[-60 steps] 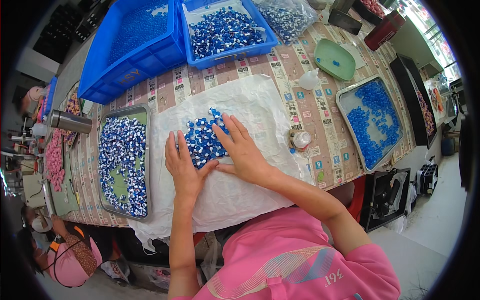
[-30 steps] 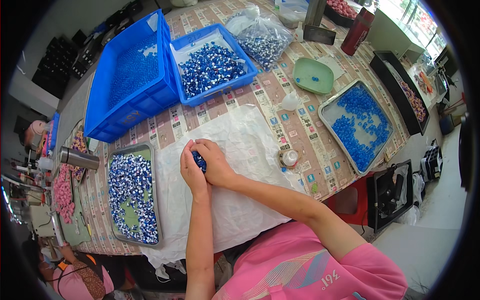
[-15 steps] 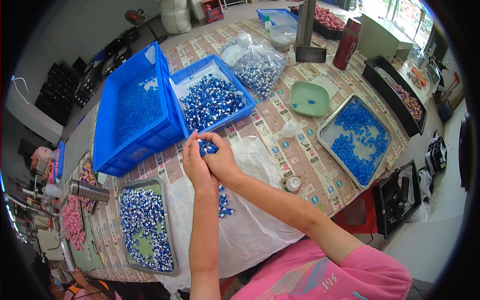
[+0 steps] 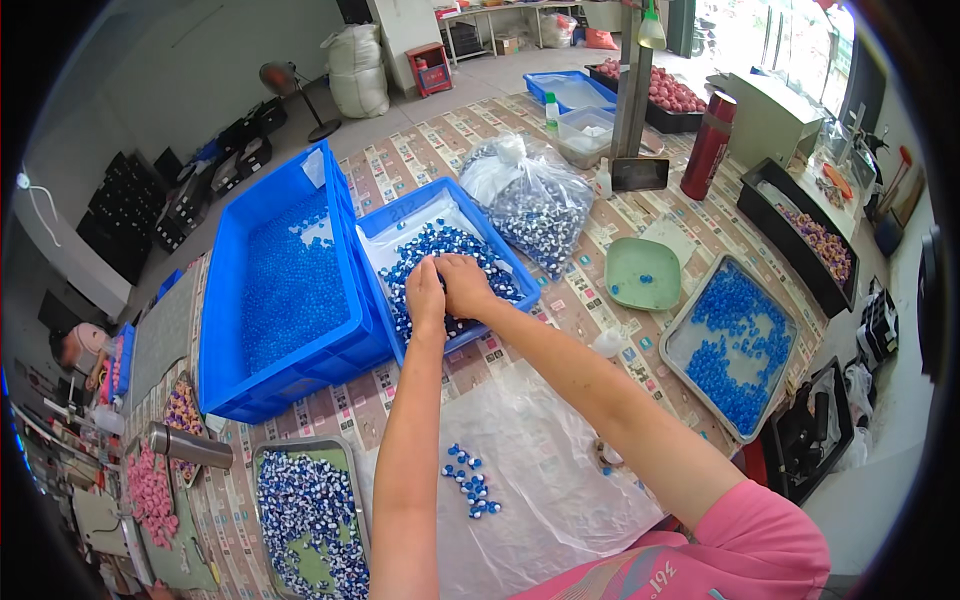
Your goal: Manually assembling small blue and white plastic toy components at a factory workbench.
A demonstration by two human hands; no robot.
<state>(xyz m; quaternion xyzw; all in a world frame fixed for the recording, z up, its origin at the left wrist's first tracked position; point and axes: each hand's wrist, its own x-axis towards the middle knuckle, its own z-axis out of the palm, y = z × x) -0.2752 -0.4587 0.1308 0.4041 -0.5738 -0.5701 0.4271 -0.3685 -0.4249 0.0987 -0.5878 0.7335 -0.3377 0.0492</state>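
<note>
My left hand (image 4: 427, 296) and my right hand (image 4: 466, 286) are cupped together with fingers curled, low over a shallow blue tray (image 4: 507, 250). Blue and white beads (image 4: 440, 239) lie heaped in that tray on a white liner. What is between my palms is hidden from this angle. Nearer to me, several loose blue and white beads (image 4: 470, 480) rest on a translucent plastic sheet (image 4: 545, 440), between my forearms.
A deep blue crate (image 4: 375, 335) of blue beads stands left of the tray; a tied bag (image 4: 530, 205) of beads stands behind right. Metal trays hold beads at near left (image 4: 364, 500) and right (image 4: 668, 352). A green dish (image 4: 640, 290) and red flask (image 4: 709, 145) stand beyond.
Both cupped hands, which showed blue and white beads inside, have moved forward from the tray's near edge to over its middle. The loose beads on the sheet are now in fuller view.
</note>
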